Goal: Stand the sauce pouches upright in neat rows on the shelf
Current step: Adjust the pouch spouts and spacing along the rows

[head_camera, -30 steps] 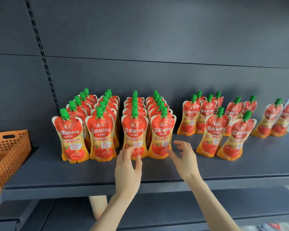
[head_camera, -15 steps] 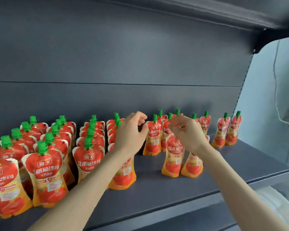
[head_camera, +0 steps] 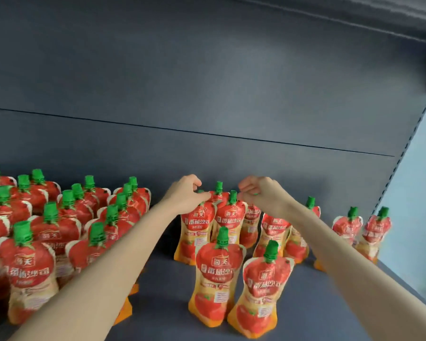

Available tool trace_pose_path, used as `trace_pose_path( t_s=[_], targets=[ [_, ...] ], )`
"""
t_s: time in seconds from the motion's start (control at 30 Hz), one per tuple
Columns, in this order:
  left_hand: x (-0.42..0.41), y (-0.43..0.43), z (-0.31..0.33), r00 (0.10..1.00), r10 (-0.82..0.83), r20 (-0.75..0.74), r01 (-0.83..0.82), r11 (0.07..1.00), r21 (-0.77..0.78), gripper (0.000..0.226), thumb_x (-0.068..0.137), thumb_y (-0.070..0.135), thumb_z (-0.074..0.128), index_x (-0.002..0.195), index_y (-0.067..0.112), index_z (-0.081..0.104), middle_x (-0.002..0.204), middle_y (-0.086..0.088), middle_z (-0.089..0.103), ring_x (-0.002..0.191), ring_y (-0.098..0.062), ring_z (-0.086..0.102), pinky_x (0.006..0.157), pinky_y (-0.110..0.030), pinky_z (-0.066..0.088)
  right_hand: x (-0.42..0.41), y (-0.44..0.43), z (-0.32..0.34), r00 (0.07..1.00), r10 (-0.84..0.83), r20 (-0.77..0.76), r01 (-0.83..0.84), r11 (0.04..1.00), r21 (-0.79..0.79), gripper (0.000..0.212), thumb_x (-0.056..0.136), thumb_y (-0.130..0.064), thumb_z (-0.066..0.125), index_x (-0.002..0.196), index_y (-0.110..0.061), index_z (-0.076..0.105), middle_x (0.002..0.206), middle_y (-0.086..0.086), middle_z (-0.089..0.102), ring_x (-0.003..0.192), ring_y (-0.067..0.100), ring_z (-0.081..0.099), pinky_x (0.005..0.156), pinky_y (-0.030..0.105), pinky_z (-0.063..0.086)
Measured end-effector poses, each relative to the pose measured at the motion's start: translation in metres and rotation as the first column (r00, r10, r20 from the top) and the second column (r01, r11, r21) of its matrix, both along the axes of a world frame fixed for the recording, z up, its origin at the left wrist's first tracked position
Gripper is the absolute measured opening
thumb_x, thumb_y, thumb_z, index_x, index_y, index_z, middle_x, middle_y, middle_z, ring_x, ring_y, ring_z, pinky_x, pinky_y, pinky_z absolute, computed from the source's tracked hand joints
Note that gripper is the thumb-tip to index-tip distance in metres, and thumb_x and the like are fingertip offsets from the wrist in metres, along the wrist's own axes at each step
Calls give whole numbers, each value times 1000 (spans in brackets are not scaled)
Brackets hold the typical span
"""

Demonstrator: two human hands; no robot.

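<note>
Sauce pouches are standing all over the dark grey shelf (head_camera: pixel 330 313), and the nearest two, at centre right, are leaning slightly against each other: one pouch (head_camera: pixel 215 279) with its green cap upright and its neighbour (head_camera: pixel 261 296) tilting a little to the right. At near left a tighter block of pouches (head_camera: pixel 30 271) is sitting in rows running toward the back panel, blurred by camera motion.

Farther in, both forearms are reaching over the shelf. The left hand (head_camera: pixel 185 193) is curling its fingers (head_camera: pixel 197 184) around the cap of a mid-row pouch (head_camera: pixel 194 232), pinching it at the neck. The right hand (head_camera: pixel 261 193) is closing on something green just beside it, probably the cap of the pouch (head_camera: pixel 250 225) beneath; how firmly it is gripping I cannot tell. Far right, two pouches (head_camera: pixel 362 230) are standing well apart from the rest.

The pouches are glossy flexible film, red above and orange at the gusseted base, waisted in the middle, topped by ribbed hard plastic caps. Being soft and top-heavy, they are likely to be tipping easily. Pulling one by its cap could be dragging its touching neighbour over, and either forearm sweeping back could be knocking the near pair down.
</note>
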State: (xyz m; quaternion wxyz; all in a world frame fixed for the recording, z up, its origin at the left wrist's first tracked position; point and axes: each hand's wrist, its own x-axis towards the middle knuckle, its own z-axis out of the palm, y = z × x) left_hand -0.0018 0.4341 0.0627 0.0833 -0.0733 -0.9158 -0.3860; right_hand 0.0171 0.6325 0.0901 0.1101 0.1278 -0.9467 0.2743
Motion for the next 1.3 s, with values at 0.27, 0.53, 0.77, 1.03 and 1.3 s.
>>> trace_pose_path(
  t_s=[0.27, 0.53, 0.77, 1.03, 1.3],
  targets=[
    [-9, 13, -33, 994, 100, 47, -109, 955, 277, 33, 87, 34, 62, 111, 11, 60, 107, -4, 65, 96, -16, 62, 75, -29, 51, -46, 2, -27, 982, 160, 98, -156, 987, -50, 39, 87, -26, 63, 123, -12, 56, 113, 7, 62, 101, 22, 61, 89, 31, 50],
    [-17, 11, -38, 994, 110, -12, -102, 953, 286, 24, 89, 30, 59, 103, 11, 64, 98, -6, 69, 91, -18, 65, 76, -33, 54, -54, 4, -45, 979, 202, 40, -197, 975, -107, 26, 89, -21, 61, 111, -7, 59, 97, 9, 65, 90, 24, 63, 82, 37, 53],
    [-23, 0, -34, 981, 192, -14, -184, 959, 215, 24, 90, 29, 58, 105, 11, 63, 103, -7, 67, 96, -21, 63, 83, -39, 54, -61, -8, -46, 974, 228, 8, -225, 967, -118, 26, 90, -20, 59, 113, -8, 58, 95, 6, 63, 88, 21, 62, 78, 32, 52],
    [-25, -8, -15, 976, 217, -11, -217, 976, 4, 22, 85, 27, 66, 96, 8, 67, 97, -10, 71, 94, -25, 65, 85, -40, 52, -66, -21, -47, 956, 292, -16, -291, 946, -142, 18, 90, -17, 59, 106, -10, 62, 101, 7, 68, 92, 22, 65, 82, 37, 56],
    [-31, -13, 9, 986, 163, 28, -152, 959, -238, 24, 79, 26, 72, 95, 9, 69, 101, -12, 70, 95, -27, 65, 85, -41, 54, -71, -17, -47, 970, 238, -49, -242, 960, -139, 26, 86, -18, 65, 111, -11, 64, 103, 6, 67, 90, 18, 62, 77, 25, 51]
  ],
)
